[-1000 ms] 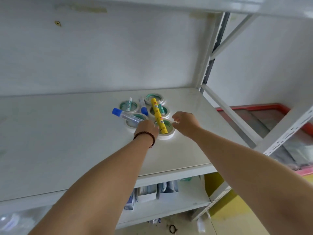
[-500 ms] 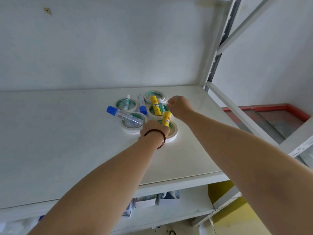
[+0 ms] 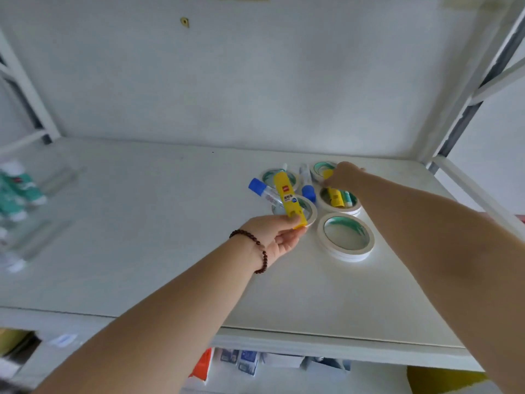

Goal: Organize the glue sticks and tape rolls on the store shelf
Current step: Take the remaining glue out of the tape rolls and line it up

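Several white tape rolls with green cores lie clustered on the white shelf (image 3: 142, 237); the nearest tape roll (image 3: 345, 236) is bare. My left hand (image 3: 277, 237), with a bead bracelet on the wrist, holds a yellow glue stick (image 3: 287, 196) by its lower end, lifted above a roll. My right hand (image 3: 342, 175) is closed on a second yellow glue stick (image 3: 335, 197) that lies across a roll beside a green-labelled stick (image 3: 347, 198). Two blue-capped glue sticks, one at the left (image 3: 260, 188) and one in the middle (image 3: 307, 186), lie among the rolls.
Blurred green and white items (image 3: 17, 189) sit at the shelf's left end. A white upright post (image 3: 466, 109) and brace frame the right side. A lower shelf holds packaged stationery (image 3: 244, 362). The wall closes off the back.
My left hand has lifted the front yellow glue stick off the nearest roll and swung it left. My right hand has closed on the other yellow stick. The view has shifted left.
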